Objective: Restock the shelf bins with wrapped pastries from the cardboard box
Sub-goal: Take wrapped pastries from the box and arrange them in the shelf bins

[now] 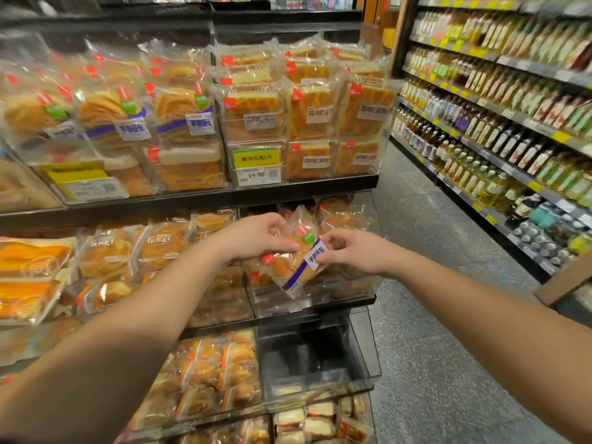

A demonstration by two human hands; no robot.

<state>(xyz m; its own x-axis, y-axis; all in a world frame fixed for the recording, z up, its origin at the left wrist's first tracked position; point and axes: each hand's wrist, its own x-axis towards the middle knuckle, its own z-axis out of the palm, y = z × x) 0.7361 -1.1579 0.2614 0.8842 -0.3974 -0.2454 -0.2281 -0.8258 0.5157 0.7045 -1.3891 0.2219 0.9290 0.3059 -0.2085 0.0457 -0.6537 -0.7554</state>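
Observation:
A wrapped pastry point(293, 262) in clear film with a blue stripe and a white label is held tilted in front of the middle shelf's right bin point(315, 298). My left hand point(256, 237) grips its upper left side, fingers curled over the wrapper. My right hand point(347, 251) pinches its right edge at the label. The same kind of pastry fills the upper left bins point(179, 110). The cardboard box is not in view.
Clear bins of wrapped breads line three shelf levels. An empty clear bin point(315, 357) sits below the held pastry. A yellow price tag point(256, 166) marks the upper shelf. An aisle floor point(426, 251) runs on the right beside shelves of oil bottles point(499, 149).

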